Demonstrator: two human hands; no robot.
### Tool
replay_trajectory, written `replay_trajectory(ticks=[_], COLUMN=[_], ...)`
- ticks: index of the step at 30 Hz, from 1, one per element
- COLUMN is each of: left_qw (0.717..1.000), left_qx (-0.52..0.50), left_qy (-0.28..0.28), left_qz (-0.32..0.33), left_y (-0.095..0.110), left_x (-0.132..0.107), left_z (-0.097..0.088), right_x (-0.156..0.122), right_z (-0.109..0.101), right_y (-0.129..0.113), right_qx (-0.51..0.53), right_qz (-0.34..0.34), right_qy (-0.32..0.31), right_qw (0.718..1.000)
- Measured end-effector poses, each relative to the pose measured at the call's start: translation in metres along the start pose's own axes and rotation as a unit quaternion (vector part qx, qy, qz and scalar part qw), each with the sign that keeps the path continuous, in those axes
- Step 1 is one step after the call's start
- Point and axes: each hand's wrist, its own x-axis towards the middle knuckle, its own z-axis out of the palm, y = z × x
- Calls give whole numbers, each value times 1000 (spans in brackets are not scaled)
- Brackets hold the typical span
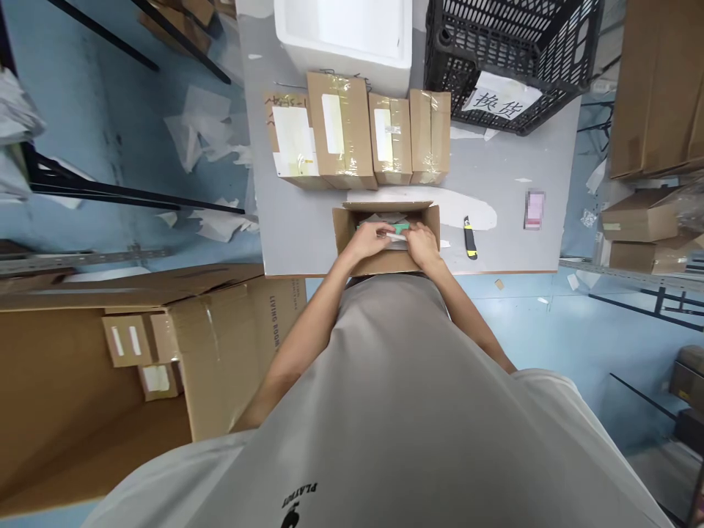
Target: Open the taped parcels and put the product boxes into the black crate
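An open cardboard box stands at the table's front edge, right before my body, with its flaps folded out. Both of my hands reach inside it. Within lie a small green item with a white strip along it, and some pale paper or wrapping; its exact kind is too small to make out. My left hand has its fingers closed on the left end of the green-and-white item. At the other end, the curled fingers of my right hand grip it too. A yellow-and-black utility knife lies to the right of the box.
Several taped cardboard boxes stand in a row behind the open one. Farther back are a white foam bin and a black plastic crate. A pink-and-white card lies on the right. A large open carton stands at left.
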Motion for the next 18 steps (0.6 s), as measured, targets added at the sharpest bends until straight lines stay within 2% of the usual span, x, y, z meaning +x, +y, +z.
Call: replay_trajectory(ticks=[3,7,12,18], left_qw=[993,966,953,951], left_qx=[109,254,299,305], left_qy=[28,-26,-30,-34], left_qz=[-25,-31,-42,-34], left_y=[-8,-5,3,11], left_x=[1,10,19,13], left_z=[-9,-8,-5,-4], right_x=[-8,-20,-30,-35], right_z=[-2,1,2,5], right_y=[5,11,13,17], right_qx=[-13,-12,-2,21], right_qz=[1,-9,-19,-23], right_qy=[-9,-26,-22,6], right_qw=[1000,1000,1000,999])
